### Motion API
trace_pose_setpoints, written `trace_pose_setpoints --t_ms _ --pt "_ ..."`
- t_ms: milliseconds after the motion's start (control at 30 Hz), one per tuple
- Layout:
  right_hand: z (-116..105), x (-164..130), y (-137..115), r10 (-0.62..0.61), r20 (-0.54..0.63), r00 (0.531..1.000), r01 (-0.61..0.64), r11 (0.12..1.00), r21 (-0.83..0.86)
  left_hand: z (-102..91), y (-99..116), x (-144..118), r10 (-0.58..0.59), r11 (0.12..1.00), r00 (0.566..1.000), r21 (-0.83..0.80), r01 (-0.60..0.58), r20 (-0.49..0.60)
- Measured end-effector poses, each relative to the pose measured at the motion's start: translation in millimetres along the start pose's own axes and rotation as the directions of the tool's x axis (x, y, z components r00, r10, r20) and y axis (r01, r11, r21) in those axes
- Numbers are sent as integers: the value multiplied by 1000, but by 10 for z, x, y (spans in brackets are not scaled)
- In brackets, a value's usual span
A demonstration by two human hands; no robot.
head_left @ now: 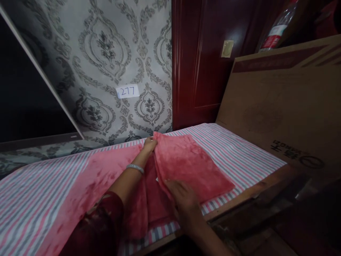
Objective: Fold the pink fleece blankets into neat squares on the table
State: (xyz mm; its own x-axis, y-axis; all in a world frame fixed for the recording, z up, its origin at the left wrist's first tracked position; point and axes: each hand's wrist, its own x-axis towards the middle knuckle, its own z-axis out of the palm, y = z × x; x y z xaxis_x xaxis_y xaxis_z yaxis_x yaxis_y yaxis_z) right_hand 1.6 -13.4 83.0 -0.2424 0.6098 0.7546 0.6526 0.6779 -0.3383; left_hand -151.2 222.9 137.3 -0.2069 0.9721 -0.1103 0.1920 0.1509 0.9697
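A pink fleece blanket (186, 163) lies on a bed with a striped sheet (239, 153). My left hand (149, 144), with a pale bangle on the wrist, pinches the blanket's far fold near the wall. My right hand (183, 199) presses flat on the near edge of the folded right part. The blanket's left part (87, 185) is spread across the sheet toward the lower left.
A large cardboard box (282, 103) leans at the bed's right side with a plastic bottle (277, 28) above it. Patterned wallpaper with a paper label reading 277 (128, 91) stands behind. A dark red door (202, 60) sits right of the wall. The wooden bed edge (239, 199) runs along the front.
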Motion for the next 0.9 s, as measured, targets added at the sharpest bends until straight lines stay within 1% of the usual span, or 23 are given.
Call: trace_pose_setpoints --t_ms 33,100,133,200,267,367,500,600,733,800,900 --pt "99 -43 -26 9 38 999 -9 1000 8 -72 -48 -16 -6 999 1000 33 6 -10" --pt "271 -148 -37 50 114 992 -51 999 5 -178 -166 -51 -39 994 999 98 38 4" --pt "327 -196 -27 74 143 987 -75 997 -1 -207 -222 -64 -53 992 998 116 51 16" --pt "372 -258 2 106 175 979 -107 994 -5 -223 -300 -71 -70 990 997 126 64 40" --pt "349 -268 23 101 164 981 -104 995 8 -208 -324 -58 -78 991 995 111 72 55" --pt "290 -222 15 81 150 985 -84 996 10 -190 -290 -37 -85 994 994 73 80 71" --pt "271 -164 -34 97 214 972 -93 995 -29 -219 -222 -87 -93 996 994 17 92 57" --pt "263 -153 -49 116 235 965 -114 993 -23 -238 -199 -217 -97 994 989 -30 101 107" --pt "249 -148 -25 226 202 953 -214 974 -81 -214 -215 -473 -62 995 973 -67 79 223" --pt "240 -124 -12 251 197 948 -235 966 -104 -187 -227 -582 -33 996 972 -71 51 232" --pt "200 -51 -18 225 190 956 -207 972 -112 -150 -232 -671 6 998 982 -64 7 190"
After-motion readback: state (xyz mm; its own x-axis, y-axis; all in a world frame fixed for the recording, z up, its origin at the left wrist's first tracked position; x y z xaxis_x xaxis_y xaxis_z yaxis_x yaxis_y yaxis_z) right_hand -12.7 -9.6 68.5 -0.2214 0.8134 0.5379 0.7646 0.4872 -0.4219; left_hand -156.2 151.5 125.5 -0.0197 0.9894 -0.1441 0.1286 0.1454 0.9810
